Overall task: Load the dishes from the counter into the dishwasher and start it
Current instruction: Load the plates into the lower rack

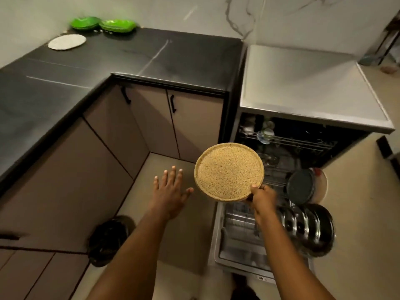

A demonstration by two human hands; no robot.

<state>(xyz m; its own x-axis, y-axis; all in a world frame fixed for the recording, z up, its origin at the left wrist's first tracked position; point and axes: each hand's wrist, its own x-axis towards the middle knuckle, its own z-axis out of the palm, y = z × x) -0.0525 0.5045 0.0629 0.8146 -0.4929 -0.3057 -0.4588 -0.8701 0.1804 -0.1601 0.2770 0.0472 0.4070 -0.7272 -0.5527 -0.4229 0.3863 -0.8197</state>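
Right hand (263, 197) grip on speckled plate (228, 171)

One wide-angle camera rides on my head, facing forward and steeply down. My left hand (171, 191) and right hand (263, 197) sit close, mid-frame; the worktop (151, 61) lies beyond the left, the dishwasher (303, 87) beyond the right.

Bare forearms lead to bare hands, left (171, 191) and right (263, 197).

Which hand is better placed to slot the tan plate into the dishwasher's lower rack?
Right. The right hand grips the tan plate by its rim, directly above the lower rack. The left hand is open over the floor, holding nothing.
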